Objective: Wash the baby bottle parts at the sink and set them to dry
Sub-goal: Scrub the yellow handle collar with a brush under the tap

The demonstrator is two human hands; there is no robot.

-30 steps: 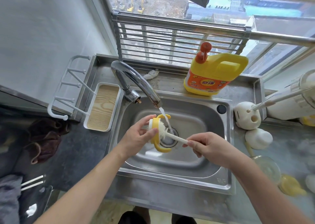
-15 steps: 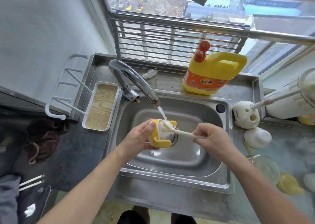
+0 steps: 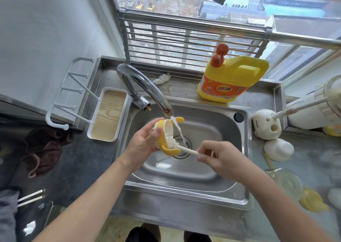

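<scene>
Two yellow handles project from the bottle collar, one up toward the faucet, one down; we find its opening facing right, above the steel sink. Fingers of the left hand curl round it. Fingers of the right hand pinch the brush, its handle running from lower right up into the collar's white interior. Water passes just beside. Wet steel counter, barred window behind.

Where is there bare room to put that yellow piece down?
The wood-grain tray left of the sink lies bare, as does the steel ledge between the crumpled wad and the detergent jug. The counter right of the sink is crowded: brush holder, white dome, glass bottle, yellow parts.
</scene>
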